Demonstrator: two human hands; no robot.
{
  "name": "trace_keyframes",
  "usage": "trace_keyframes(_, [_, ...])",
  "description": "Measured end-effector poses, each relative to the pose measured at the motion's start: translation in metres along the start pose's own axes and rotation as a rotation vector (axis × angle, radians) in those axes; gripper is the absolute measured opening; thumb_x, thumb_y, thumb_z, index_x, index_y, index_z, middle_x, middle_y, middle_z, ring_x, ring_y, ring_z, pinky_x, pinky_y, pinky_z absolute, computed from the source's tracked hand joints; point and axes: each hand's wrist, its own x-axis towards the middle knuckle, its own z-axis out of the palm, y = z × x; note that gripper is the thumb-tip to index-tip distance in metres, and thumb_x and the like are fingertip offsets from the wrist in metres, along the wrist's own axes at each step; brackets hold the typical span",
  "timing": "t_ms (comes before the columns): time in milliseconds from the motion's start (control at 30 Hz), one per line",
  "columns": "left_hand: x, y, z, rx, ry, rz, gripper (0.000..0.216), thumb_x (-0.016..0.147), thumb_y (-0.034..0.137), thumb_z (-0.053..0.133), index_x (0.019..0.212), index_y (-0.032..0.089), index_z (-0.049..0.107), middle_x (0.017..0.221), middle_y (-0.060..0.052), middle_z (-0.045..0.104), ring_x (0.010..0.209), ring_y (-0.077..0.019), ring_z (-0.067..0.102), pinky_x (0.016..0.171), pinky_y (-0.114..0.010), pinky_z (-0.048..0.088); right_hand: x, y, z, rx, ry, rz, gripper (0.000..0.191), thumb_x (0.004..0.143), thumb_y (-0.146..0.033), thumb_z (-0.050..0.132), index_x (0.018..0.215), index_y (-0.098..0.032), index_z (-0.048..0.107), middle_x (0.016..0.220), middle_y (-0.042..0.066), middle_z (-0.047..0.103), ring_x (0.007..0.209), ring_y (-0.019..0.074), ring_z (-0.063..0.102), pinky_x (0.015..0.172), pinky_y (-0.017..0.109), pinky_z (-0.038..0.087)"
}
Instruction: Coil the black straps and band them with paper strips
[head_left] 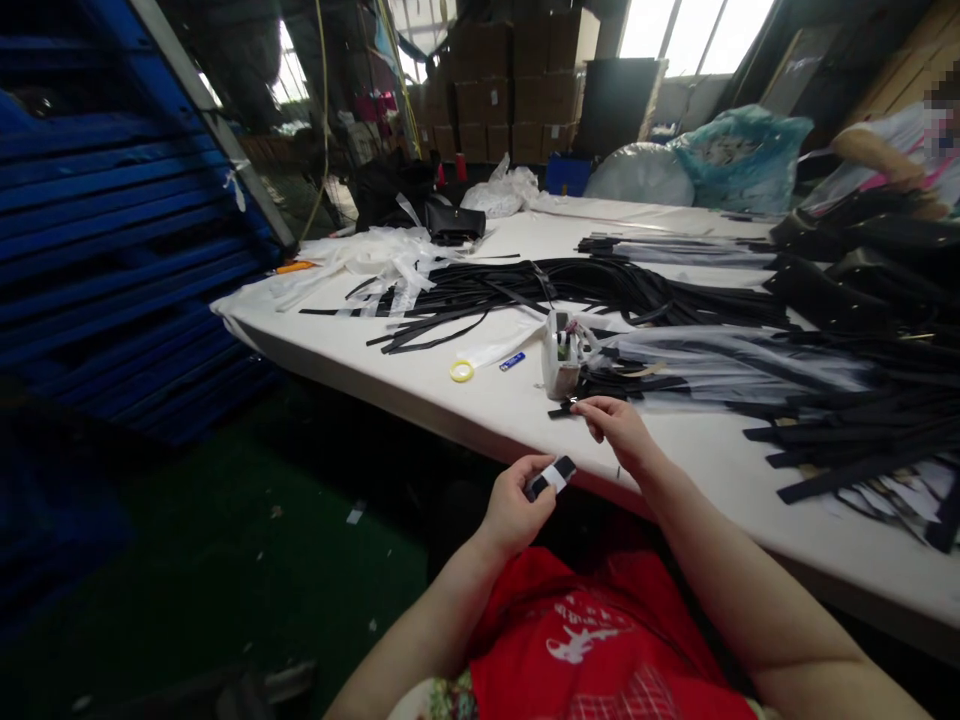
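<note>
My left hand (pixel 520 503) is closed around a small black piece with a white band (pixel 551 478), just off the table's front edge. What kind of piece it is I cannot make out. Over the edge of the white table, my right hand (pixel 616 428) is in a pinch, with a tiny shiny bit at its fingertips. A short black strip (pixel 560 411) lies beside those fingertips. Just beyond stands a whitish tape dispenser (pixel 559 355). To its left lie a blue battery-like stick (pixel 512 361) and a yellow ring (pixel 461 371).
Long black straps (pixel 600 285) lie in bundles across the white table (pixel 480 400). Clear plastic strips (pixel 382 255) and a black pouch (pixel 454 222) are behind. Blue pallets (pixel 135 230) stack at left. Another person's arm (pixel 874 150) shows at far right, by black bags (pixel 862 280).
</note>
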Motion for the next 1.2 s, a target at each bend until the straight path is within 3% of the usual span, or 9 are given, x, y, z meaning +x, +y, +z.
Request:
trace_keyframes(133, [0.001,0.001,0.004,0.138,0.000,0.095,0.036,0.076,0.013,0.061,0.112,0.017,0.065,0.107,-0.007,0.072,0.097,-0.0193,0.068,0.089,-0.030,0.053,-0.052,-0.016,0.004,0.014,-0.257,0.038,0.036,0.075,-0.049,0.072,0.080,-0.014,0.071,0.047,-0.005,0.046,0.044,0.0067,0.037,0.044,0.021,0.027])
trace_keyframes(200, [0.002,0.002,0.006,0.162,0.005,0.119,0.034,0.078,0.014,0.062,0.112,0.017,0.065,0.106,-0.006,0.073,0.097,-0.0189,0.068,0.089,-0.030,0.054,-0.069,-0.014,0.006,0.016,-0.315,0.086,0.037,0.076,-0.050,0.072,0.076,-0.013,0.070,0.045,-0.005,0.046,0.041,0.0058,0.034,0.042,0.021,0.023])
trace_keyframes(600, [-0.001,0.012,0.004,0.153,0.033,0.129,0.034,0.080,0.022,0.063,0.113,0.015,0.065,0.108,-0.009,0.072,0.098,-0.0206,0.068,0.090,-0.031,0.053,-0.088,0.007,0.014,-0.049,-0.286,0.183,0.046,0.068,-0.059,0.072,0.063,-0.015,0.063,0.038,-0.007,0.040,0.035,0.0050,0.029,0.039,0.022,0.016])
trace_keyframes(667, [-0.002,0.010,0.007,0.075,0.038,0.093,0.033,0.079,0.024,0.065,0.110,0.015,0.067,0.104,-0.009,0.073,0.093,-0.0197,0.069,0.086,-0.029,0.054,-0.088,0.010,0.016,-0.041,-0.282,0.206,0.048,0.067,-0.062,0.071,0.062,-0.015,0.061,0.036,-0.008,0.038,0.034,0.0050,0.028,0.038,0.022,0.015])
trace_keyframes(767, [0.000,0.005,0.013,-0.165,0.060,-0.063,0.035,0.078,0.031,0.067,0.107,0.012,0.067,0.086,-0.008,0.073,0.072,-0.0158,0.068,0.067,-0.025,0.054,-0.090,0.015,0.017,-0.025,-0.315,0.212,0.050,0.069,-0.064,0.069,0.060,-0.016,0.059,0.037,-0.008,0.039,0.033,0.0051,0.029,0.037,0.022,0.016])
trace_keyframes(900, [0.005,0.001,0.019,-0.252,0.251,-0.148,0.036,0.077,0.045,0.070,0.087,0.011,0.070,0.067,-0.004,0.068,0.053,-0.0105,0.059,0.051,-0.020,0.047,-0.096,0.019,0.017,0.053,-0.408,0.223,0.047,0.071,-0.061,0.070,0.073,-0.014,0.065,0.053,-0.003,0.055,0.043,0.0069,0.045,0.044,0.021,0.034])
trace_keyframes(1000, [0.001,0.009,0.024,-0.073,0.303,-0.044,0.037,0.087,0.048,0.058,0.086,0.013,0.071,0.066,-0.003,0.068,0.050,-0.0103,0.056,0.047,-0.020,0.045,-0.099,0.022,0.019,0.118,-0.415,0.230,0.045,0.068,-0.057,0.074,0.080,-0.014,0.067,0.066,0.000,0.062,0.052,0.0091,0.053,0.053,0.023,0.042])
trace_keyframes(1200, [-0.022,0.039,0.040,0.458,0.167,0.435,0.022,0.091,0.028,0.053,0.098,0.019,0.072,0.096,-0.009,0.069,0.086,-0.0185,0.067,0.083,-0.029,0.053,-0.098,0.027,0.023,0.220,-0.130,0.057,0.032,0.063,-0.043,0.080,0.072,-0.015,0.066,0.068,0.001,0.064,0.064,0.0142,0.055,0.064,0.028,0.046])
